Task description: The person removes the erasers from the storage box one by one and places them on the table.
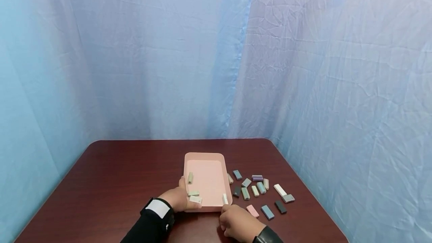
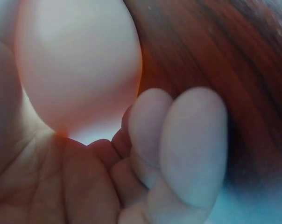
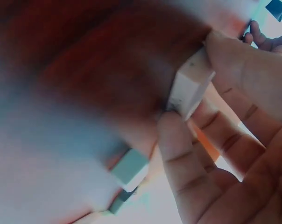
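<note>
My left hand (image 1: 183, 197) grips the near left side of a pink rectangular tray (image 1: 209, 177), its thumb over the near rim. In the left wrist view its fingers (image 2: 192, 144) curl beside a blurred, pale rounded shape that I cannot make out. A green block (image 1: 190, 177), a pale green block (image 1: 193, 193) and a white block (image 1: 195, 199) lie along the tray's left side. At the near right corner my right hand (image 1: 240, 221) pinches a small white block (image 3: 192, 84) between thumb and finger, seen close up in the right wrist view.
Several small blocks lie scattered right of the tray, among them a pink block (image 1: 252, 211), a blue block (image 1: 267, 212), a black block (image 1: 280, 207) and a purple block (image 1: 257, 178). Blue curtains (image 1: 175, 55) hang behind the dark red table (image 1: 135, 171).
</note>
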`<state>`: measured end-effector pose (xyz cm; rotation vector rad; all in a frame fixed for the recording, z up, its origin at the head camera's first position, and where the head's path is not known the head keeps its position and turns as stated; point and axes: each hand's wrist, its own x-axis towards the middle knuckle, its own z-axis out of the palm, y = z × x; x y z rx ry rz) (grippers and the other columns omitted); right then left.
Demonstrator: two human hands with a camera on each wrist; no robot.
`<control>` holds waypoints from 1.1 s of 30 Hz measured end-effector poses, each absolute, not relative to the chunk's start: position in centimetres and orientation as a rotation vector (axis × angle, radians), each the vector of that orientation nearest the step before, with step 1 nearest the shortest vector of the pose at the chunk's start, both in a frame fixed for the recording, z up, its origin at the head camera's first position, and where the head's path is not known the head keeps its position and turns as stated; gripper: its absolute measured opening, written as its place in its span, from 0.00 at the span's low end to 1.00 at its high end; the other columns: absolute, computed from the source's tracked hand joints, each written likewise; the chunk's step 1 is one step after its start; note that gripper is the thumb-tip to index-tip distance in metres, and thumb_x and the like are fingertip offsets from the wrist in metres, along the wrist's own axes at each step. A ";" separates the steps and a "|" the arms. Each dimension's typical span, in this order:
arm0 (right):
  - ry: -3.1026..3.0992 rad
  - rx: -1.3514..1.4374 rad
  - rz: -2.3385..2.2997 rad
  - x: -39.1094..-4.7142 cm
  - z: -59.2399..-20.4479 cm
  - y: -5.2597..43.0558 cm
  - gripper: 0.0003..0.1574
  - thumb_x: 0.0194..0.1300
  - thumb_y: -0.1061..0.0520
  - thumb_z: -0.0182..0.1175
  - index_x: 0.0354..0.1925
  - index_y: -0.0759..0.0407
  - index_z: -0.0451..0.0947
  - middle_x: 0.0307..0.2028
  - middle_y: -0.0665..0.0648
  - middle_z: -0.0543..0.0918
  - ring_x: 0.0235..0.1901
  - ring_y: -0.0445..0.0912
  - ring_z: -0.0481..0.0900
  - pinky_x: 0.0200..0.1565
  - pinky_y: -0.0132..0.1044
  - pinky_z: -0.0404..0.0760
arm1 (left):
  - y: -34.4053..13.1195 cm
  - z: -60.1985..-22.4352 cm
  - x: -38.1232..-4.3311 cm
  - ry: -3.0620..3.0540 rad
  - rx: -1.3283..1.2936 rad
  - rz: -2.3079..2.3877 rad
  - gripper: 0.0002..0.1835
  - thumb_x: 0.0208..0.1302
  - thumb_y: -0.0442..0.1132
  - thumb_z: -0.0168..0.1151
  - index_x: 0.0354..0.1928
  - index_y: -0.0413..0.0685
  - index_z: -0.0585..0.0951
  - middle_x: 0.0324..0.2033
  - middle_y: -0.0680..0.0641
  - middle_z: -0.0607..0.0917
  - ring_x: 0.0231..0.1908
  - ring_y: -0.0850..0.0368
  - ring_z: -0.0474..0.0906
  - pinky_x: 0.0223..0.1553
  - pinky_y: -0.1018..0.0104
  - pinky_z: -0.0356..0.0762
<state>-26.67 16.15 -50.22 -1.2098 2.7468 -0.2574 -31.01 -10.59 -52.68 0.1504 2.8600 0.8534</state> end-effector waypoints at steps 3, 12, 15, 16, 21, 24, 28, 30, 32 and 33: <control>2.723 -1.185 -0.316 -26.9 -50.5 16.8 0.15 0.58 0.64 0.76 0.27 0.45 0.83 0.34 0.40 0.74 0.31 0.30 0.66 0.34 0.27 0.71 | -10.6 -52.6 -31.1 2.851 0.150 0.865 0.75 0.51 0.65 0.83 0.80 0.26 0.44 0.37 0.30 0.88 0.36 0.43 0.87 0.44 0.49 0.84; 2.747 -1.065 -0.594 -28.0 -46.0 14.6 0.09 0.76 0.59 0.64 0.42 0.44 0.89 0.40 0.42 0.84 0.38 0.32 0.78 0.42 0.33 0.81 | -11.4 -51.7 -31.0 2.754 0.147 0.885 0.73 0.56 0.66 0.79 0.83 0.31 0.42 0.37 0.38 0.89 0.32 0.48 0.84 0.38 0.55 0.78; 2.804 -1.028 -0.586 -29.8 -45.0 12.2 0.09 0.77 0.57 0.63 0.51 0.47 0.88 0.47 0.47 0.88 0.45 0.39 0.83 0.48 0.35 0.83 | -11.5 -51.5 -31.1 2.725 0.152 0.882 0.73 0.57 0.67 0.77 0.83 0.32 0.41 0.34 0.40 0.89 0.29 0.50 0.82 0.35 0.56 0.76; 2.803 -1.014 -0.577 -30.4 -45.2 11.4 0.11 0.77 0.56 0.64 0.53 0.49 0.88 0.49 0.49 0.88 0.46 0.41 0.84 0.49 0.36 0.83 | -11.5 -51.6 -31.2 2.720 0.160 0.888 0.74 0.57 0.68 0.77 0.83 0.31 0.41 0.33 0.40 0.89 0.28 0.50 0.82 0.34 0.56 0.76; 2.693 -0.936 -0.520 -33.0 -47.8 8.5 0.20 0.74 0.55 0.68 0.61 0.54 0.86 0.51 0.53 0.90 0.47 0.45 0.87 0.48 0.37 0.84 | -11.0 -52.7 -31.3 2.690 0.226 0.904 0.77 0.54 0.71 0.77 0.81 0.27 0.39 0.30 0.38 0.88 0.24 0.50 0.83 0.31 0.57 0.76; 2.672 -0.912 -0.482 -33.9 -49.3 7.4 0.22 0.71 0.54 0.71 0.61 0.53 0.86 0.39 0.54 0.92 0.30 0.41 0.84 0.36 0.32 0.81 | -10.9 -52.6 -30.9 2.674 0.251 0.923 0.76 0.56 0.71 0.76 0.82 0.27 0.40 0.26 0.41 0.87 0.22 0.50 0.82 0.29 0.58 0.74; 2.737 -0.907 -0.430 -34.7 -49.8 6.2 0.19 0.65 0.56 0.76 0.54 0.53 0.90 0.31 0.52 0.90 0.19 0.37 0.72 0.26 0.28 0.74 | -11.2 -51.7 -30.5 2.686 0.244 0.955 0.73 0.58 0.67 0.76 0.83 0.30 0.40 0.26 0.46 0.87 0.23 0.51 0.82 0.29 0.59 0.73; 2.742 -0.949 -0.422 -35.0 -49.7 5.6 0.15 0.63 0.57 0.76 0.50 0.53 0.91 0.34 0.49 0.90 0.21 0.35 0.73 0.27 0.27 0.75 | -11.4 -51.5 -30.5 2.703 0.242 0.943 0.72 0.59 0.66 0.76 0.83 0.30 0.41 0.25 0.47 0.86 0.23 0.51 0.82 0.29 0.59 0.72; 2.727 -1.007 -0.410 -35.2 -49.7 5.2 0.13 0.63 0.58 0.74 0.48 0.51 0.92 0.34 0.47 0.91 0.23 0.34 0.73 0.28 0.26 0.74 | -11.6 -51.4 -30.5 2.715 0.234 0.925 0.71 0.59 0.66 0.76 0.83 0.31 0.42 0.23 0.48 0.86 0.22 0.51 0.82 0.28 0.60 0.71; 2.707 -1.024 -0.417 -35.3 -49.7 5.1 0.13 0.64 0.59 0.74 0.47 0.50 0.92 0.33 0.46 0.90 0.23 0.34 0.73 0.28 0.25 0.74 | -11.7 -51.4 -30.5 2.714 0.228 0.920 0.71 0.59 0.66 0.76 0.83 0.31 0.42 0.23 0.48 0.86 0.22 0.51 0.82 0.28 0.60 0.70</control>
